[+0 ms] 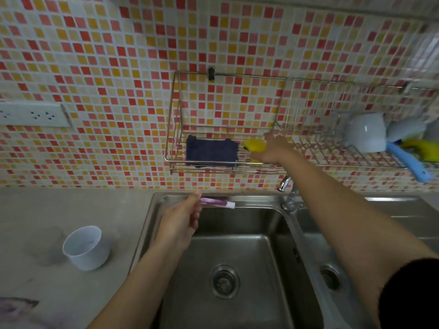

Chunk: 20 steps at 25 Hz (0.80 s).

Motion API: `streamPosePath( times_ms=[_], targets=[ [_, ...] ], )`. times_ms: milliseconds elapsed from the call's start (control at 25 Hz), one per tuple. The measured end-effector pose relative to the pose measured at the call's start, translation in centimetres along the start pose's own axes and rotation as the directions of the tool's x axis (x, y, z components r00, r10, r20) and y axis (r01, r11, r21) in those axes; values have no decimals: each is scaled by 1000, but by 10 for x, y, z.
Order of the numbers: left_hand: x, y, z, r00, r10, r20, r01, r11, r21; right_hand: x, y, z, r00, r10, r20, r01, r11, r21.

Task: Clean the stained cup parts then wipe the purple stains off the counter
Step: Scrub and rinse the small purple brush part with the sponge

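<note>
My left hand [181, 218] grips a purple-stained white cup part [217, 202], a thin piece seen edge-on, over the back of the steel sink [237, 248]. My right hand [273, 148] reaches up into the wire wall rack [180, 160] and closes on a yellow sponge [254, 145]. A dark blue cloth [211, 150] lies in the rack just left of the sponge. A white cup [84, 246] stands upright on the grey counter [71, 205] left of the sink. A purple stain [16, 307] shows on the counter at the bottom left.
A chrome tap [286, 186] stands behind the sink divider, with a second basin [332, 269] to the right. The rack's right side holds a white mug [365, 134], a blue-handled tool [408, 162] and a yellow item [425, 148]. A power socket strip [33, 113] is on the tiled wall.
</note>
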State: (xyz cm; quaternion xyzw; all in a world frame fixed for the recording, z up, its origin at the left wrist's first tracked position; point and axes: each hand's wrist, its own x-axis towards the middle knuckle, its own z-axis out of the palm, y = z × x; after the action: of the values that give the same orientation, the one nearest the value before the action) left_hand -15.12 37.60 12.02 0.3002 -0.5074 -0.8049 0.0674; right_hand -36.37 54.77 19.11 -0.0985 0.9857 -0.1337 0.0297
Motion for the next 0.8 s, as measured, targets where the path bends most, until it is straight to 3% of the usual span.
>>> streamPosePath(
  times_ms=[200, 320, 440, 520, 640, 800],
  targets=[
    [-4, -16, 17, 993, -108, -50, 105, 993, -51, -3, -8, 3, 991, -114, -70, 117, 993, 31],
    [-6, -21, 19, 983, -184, -20, 177, 968, -175, -38, -8, -14, 931, -178, -318, 258, 938, 230],
    [-4, -28, 18, 968, -252, 19, 249, 937, -246, -110, 6, -7, 806, -233, -544, 486, 785, 384],
    [-4, -39, 22, 956, -291, 41, 292, 924, -247, -160, 24, 26, 826, -296, -480, 518, 733, 440],
    [-9, -60, 33, 947, -321, 31, 321, 929, -185, -187, 57, 95, 879, -370, -301, 466, 799, 379],
    [-18, -80, 50, 930, -360, 73, 367, 922, -121, -178, 80, 132, 838, -414, -355, 519, 804, 289]
  ],
)
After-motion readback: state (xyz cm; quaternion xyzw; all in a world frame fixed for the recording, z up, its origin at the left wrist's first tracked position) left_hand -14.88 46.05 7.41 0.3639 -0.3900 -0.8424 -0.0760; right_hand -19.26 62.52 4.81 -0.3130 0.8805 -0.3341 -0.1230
